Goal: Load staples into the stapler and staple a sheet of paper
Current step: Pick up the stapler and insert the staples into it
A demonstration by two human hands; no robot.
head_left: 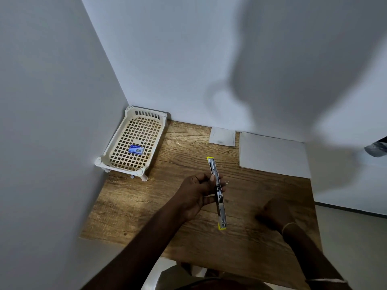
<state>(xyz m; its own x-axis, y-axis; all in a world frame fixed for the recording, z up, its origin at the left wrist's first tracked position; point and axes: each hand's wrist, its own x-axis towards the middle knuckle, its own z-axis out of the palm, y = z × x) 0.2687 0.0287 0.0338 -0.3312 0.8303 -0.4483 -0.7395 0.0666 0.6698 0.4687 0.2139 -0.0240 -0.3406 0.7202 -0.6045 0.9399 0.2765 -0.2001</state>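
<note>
The left hand (196, 195) reaches forward from the near left, the forearm stretched over the near edge of the brown wooden table (146, 206). Its fingers are closed around the middle of the long metal stapler with yellow ends (217, 191), the thumb on top and the other fingers under it. The stapler is opened out flat into one long line, held above the table, with one yellow end pointing far and the other pointing near and a little to the right.

The right hand (274, 212) is to the right of the stapler, low over the table. It is blurred, so I cannot tell if its fingers are curled on something or only loosely bent. A thin light bracelet (290, 226) is on its wrist.

In the far left corner stands a cream plastic basket tray with a grid bottom (117, 139) on short legs. Inside it lies a small blue box of staples (136, 149); the print on it is too small to read. Far on the table, against the white wall (188, 59), lies a small white paper square (222, 136), and just right of it a bigger white sheet of paper (272, 155). Two tiny pale specks lie on the table just right of the stapler; what they are is not clear. A dark object at the right edge is cut off.
</note>
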